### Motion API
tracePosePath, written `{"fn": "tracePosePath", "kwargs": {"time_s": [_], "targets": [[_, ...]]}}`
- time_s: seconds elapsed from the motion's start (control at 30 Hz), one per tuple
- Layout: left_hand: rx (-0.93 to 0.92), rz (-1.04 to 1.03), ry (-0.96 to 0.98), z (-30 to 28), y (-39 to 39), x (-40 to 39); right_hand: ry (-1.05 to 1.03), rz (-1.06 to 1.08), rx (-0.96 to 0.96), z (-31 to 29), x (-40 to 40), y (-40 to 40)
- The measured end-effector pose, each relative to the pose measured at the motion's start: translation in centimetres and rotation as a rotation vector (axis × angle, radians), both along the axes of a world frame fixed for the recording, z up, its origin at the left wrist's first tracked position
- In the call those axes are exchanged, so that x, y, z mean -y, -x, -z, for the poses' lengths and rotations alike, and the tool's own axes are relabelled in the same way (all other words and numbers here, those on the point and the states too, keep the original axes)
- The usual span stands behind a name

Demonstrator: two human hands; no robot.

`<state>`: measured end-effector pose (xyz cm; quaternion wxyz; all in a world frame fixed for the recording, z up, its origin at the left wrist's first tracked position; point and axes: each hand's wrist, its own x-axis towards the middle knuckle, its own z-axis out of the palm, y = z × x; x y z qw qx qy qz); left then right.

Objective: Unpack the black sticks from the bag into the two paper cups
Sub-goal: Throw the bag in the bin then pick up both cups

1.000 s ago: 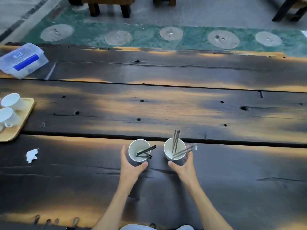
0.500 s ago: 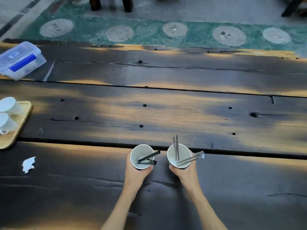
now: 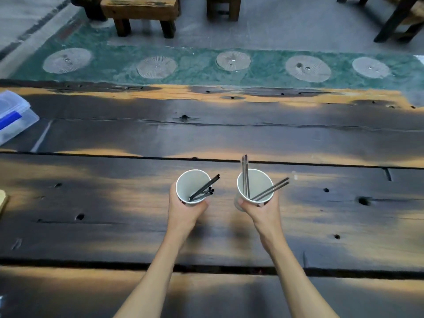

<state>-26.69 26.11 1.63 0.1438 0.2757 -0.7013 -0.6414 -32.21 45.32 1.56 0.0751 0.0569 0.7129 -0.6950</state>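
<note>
Two white paper cups are held side by side above the dark wooden table (image 3: 114, 203). My left hand (image 3: 183, 214) grips the left cup (image 3: 189, 184), which holds several black sticks (image 3: 204, 190) leaning to the right. My right hand (image 3: 263, 214) grips the right cup (image 3: 257, 184). It holds several black sticks (image 3: 245, 177): two stand nearly upright at its far rim, two lean out to the right. No bag is in view.
A clear plastic box with a blue label (image 3: 13, 118) sits at the table's far left. A corner of a wooden tray (image 3: 2, 200) shows at the left edge. Beyond the table lie a green floor strip (image 3: 206, 65) and wooden stools (image 3: 140, 12).
Both hands closed on the cups and carried them forward, away from me, along the table. The view shifted forward, so the tray with white cups and the paper scrap slid out of sight.
</note>
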Motion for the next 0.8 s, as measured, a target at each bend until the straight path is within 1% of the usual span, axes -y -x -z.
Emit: {"fn": "tracePosePath", "kwargs": {"time_s": [0.2,0.43,0.63,0.8], "targets": [[-0.059,0.042,0.019,1.3,9.8,2.3,0.017,0.021,-0.060,0.6,2.2,9.3],[-0.074,0.040,0.018,4.0,18.6,4.1,-0.021,0.028,-0.060,3.2,3.9,16.9],[-0.062,0.056,0.022,6.6,21.9,5.2,-0.071,0.025,-0.054,6.2,4.5,20.9],[-0.063,0.081,0.027,8.2,22.3,5.4,-0.062,0.033,-0.053,8.0,4.6,21.6]]}}
